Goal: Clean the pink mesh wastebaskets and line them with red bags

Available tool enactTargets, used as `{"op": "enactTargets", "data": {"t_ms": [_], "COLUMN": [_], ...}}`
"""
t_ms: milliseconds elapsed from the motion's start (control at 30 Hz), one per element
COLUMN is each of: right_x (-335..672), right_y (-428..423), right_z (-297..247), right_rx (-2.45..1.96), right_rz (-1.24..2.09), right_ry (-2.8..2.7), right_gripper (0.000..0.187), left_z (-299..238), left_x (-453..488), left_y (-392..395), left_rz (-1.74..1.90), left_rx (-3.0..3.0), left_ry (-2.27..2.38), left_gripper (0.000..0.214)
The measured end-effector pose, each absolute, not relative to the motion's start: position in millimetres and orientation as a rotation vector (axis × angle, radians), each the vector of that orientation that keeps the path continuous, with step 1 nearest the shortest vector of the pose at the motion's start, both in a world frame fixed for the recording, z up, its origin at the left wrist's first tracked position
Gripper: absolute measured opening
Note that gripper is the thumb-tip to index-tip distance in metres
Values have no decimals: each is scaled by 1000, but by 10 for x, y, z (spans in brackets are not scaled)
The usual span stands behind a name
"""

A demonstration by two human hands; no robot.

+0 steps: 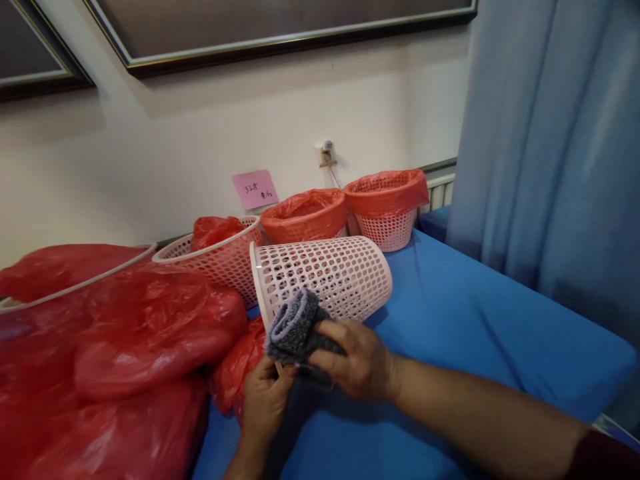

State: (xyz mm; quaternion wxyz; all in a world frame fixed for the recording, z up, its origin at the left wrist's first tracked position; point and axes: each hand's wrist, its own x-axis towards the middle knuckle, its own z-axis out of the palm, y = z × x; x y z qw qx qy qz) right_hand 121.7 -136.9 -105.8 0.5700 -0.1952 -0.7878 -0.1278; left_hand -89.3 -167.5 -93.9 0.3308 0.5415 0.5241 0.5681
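Observation:
A pale pink perforated plastic wastebasket [330,270] lies tilted on its side above the blue-covered surface, its rim facing left. My left hand [266,393] is closed on the lower part of that rim, thumb and fingers pinching it. Bunched in my right hand [357,357] is a folded dark grey cloth [295,327] with a lighter edge, which lies against the basket near the rim. The cloth hides part of the rim and some of my right fingers. A crumpled red plastic bag [243,363] sits just left of my left hand.
Behind stand two baskets lined with red bags, one in the middle [305,213] and one at right [387,207]. Another basket [225,257] holds red plastic. Large red bags [150,333] heap at left. A blue curtain [550,147] hangs right of the blue-covered surface [475,320].

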Motion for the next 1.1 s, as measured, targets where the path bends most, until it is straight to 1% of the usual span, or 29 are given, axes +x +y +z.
{"op": "enactTargets", "data": {"t_ms": [67, 167, 233, 300, 400, 467, 533, 600, 733, 800, 867, 933, 1033, 1100], "right_x": [1416, 1737, 1783, 1650, 1299, 1156, 1168, 1307, 1650, 1754, 1805, 1806, 1684, 1510], "right_y": [-1088, -679, -630, -806, -1238, -1403, -1374, -1192, -740, -593, -520, -528, -717, -948], "right_z": [-1077, -1077, -1070, -1070, -1088, -1103, -1112, -1117, -1133, -1144, -1148, -1137, -1101, -1091], "right_rx": [-643, -1027, -1118, -1021, -613, -415, -424, -608, -974, -1040, -1075, -1092, -1044, -914], "right_rz": [-290, -126, -69, -84, -116, -119, -139, -128, 2, 24, 25, 8, -76, -155], "right_ry": [-1736, -1400, -1286, -1400, -1739, -1833, -1822, -1734, -1442, -1362, -1321, -1299, -1400, -1573], "right_gripper": [38, 41, 42, 45, 49, 47, 45, 45, 46, 42, 40, 39, 45, 48], "left_z": [-911, -867, -867, -887, -908, -894, -864, -840, -875, -918, -945, -943, -899, -870], "left_x": [-872, -792, -748, -733, -753, -772, -784, -794, -855, -891, -900, -875, -814, -799], "left_y": [-1679, -1690, -1693, -1693, -1692, -1696, -1703, -1699, -1631, -1587, -1565, -1573, -1617, -1642], "left_rz": [1475, 1457, 1454, 1470, 1486, 1476, 1433, 1292, 829, 746, 820, 1003, 1308, 1420], "left_rx": [1387, 1355, 1353, 1356, 1375, 1400, 1419, 1478, 1841, 1979, 1996, 1900, 1644, 1518], "left_ry": [1380, 1386, 1387, 1376, 1350, 1352, 1365, 1369, 1374, 1389, 1398, 1415, 1478, 1498], "left_gripper": [56, 60, 59, 57, 54, 54, 56, 54, 46, 45, 38, 35, 47, 54]}}
